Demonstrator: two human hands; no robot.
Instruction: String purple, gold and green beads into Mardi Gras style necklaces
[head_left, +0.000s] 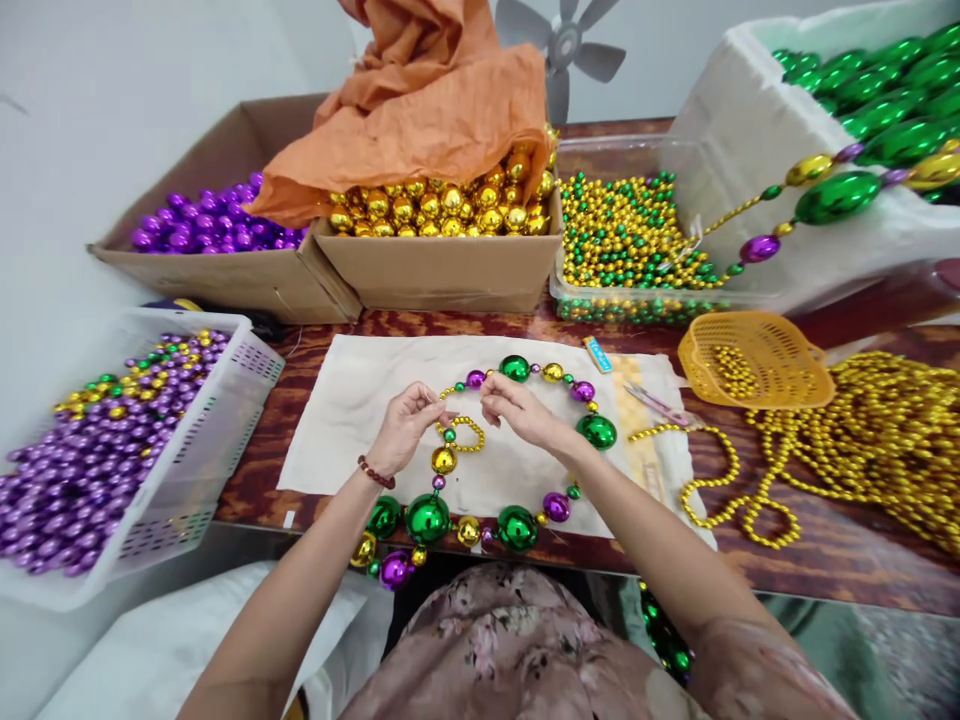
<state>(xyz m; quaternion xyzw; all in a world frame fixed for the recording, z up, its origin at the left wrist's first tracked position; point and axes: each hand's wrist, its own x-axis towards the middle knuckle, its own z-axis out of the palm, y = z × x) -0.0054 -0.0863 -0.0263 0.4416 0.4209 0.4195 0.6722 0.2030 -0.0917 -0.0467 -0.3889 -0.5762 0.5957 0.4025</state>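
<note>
A bead necklace (517, 528) of large green, gold and purple beads loops over the white cloth (360, 400) and hangs past the table edge. My left hand (409, 425), with a dark red bead bracelet at its wrist, pinches at the strand beside some small gold beads. A small loop of gold beads (474, 440) lies just right of its fingertips. My right hand (517, 405) is curled closed above the necklace, next to a purple bead (475, 379). Whatever its fingers grip is too small to make out.
Scissors (656, 405) and a small blue packet (598, 354) lie right of the necklace. Beyond are an orange basket (757, 390), gold bead strands (885, 440) and a clear bead bin (622, 298). Cardboard boxes (442, 268) stand behind; a white basket (172, 440) is left.
</note>
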